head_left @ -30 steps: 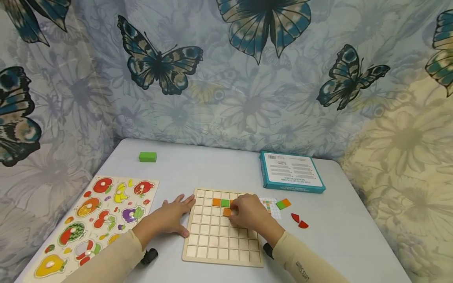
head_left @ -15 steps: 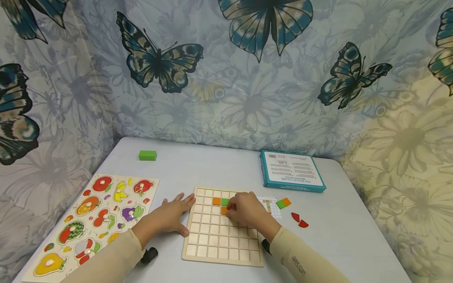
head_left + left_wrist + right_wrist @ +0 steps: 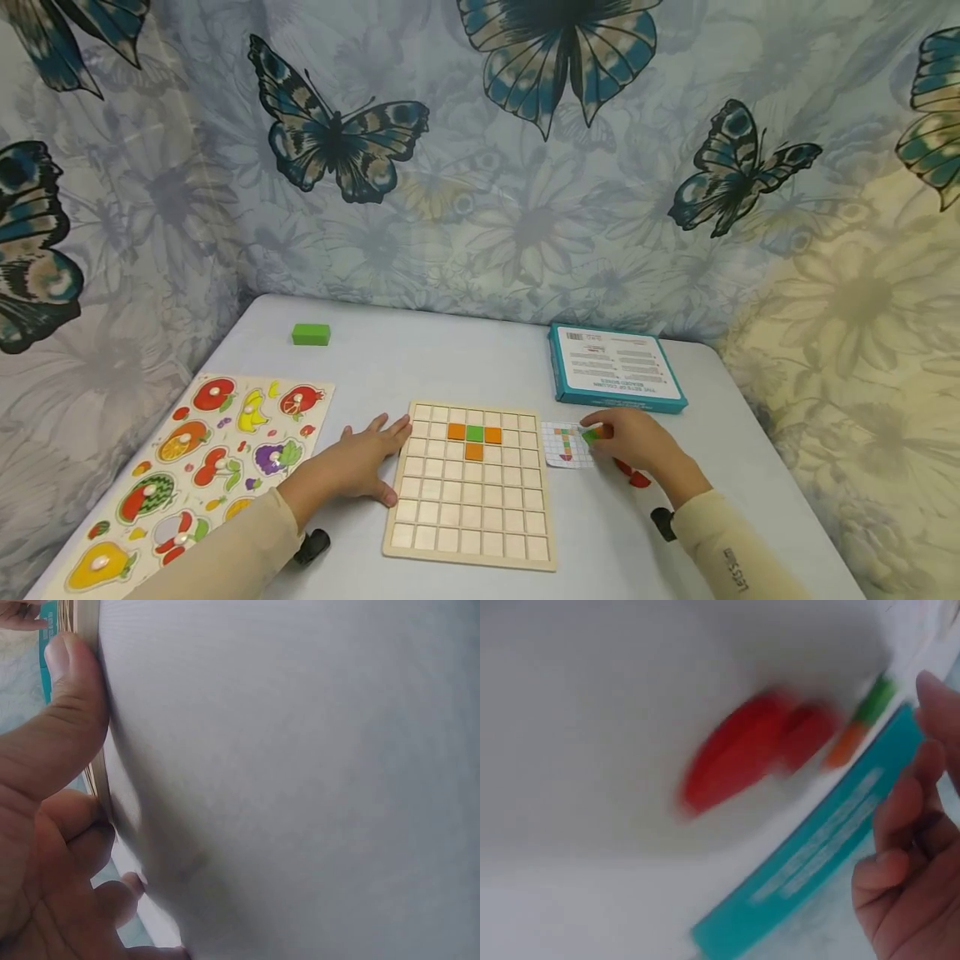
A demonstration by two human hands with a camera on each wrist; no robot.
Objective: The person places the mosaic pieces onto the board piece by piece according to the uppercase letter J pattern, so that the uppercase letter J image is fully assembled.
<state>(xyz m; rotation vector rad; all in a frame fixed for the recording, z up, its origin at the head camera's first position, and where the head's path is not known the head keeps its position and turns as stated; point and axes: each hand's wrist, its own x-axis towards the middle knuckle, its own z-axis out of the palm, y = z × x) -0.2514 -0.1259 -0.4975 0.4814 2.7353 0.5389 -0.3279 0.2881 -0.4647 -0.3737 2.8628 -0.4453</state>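
My left hand (image 3: 365, 460) lies with fingers spread against the left edge of a wooden grid board (image 3: 465, 500). In the left wrist view its thumb (image 3: 75, 697) touches the board's side. A green square tile (image 3: 474, 433) sits in the grid with an orange tile (image 3: 456, 432) to its left, another to its right and one below. My right hand (image 3: 636, 440) is over a loose green tile (image 3: 875, 701) and orange tile (image 3: 845, 745), fingers loosely bent, nothing visible in its grasp. Two red quarter-round pieces (image 3: 639, 480) lie beneath that hand, partly hidden.
A gridded pattern card (image 3: 555, 454) lies along the board's right edge. Behind it is a teal box (image 3: 621, 364). A green block (image 3: 311, 335) stands at the back left, and a fruit puzzle board (image 3: 168, 492) covers the left side, partly under the left sleeve.
My right hand has left the grid and moved right to the loose tiles, exposing the orange tile at the right of the green one. The left hand stays at the board's edge.
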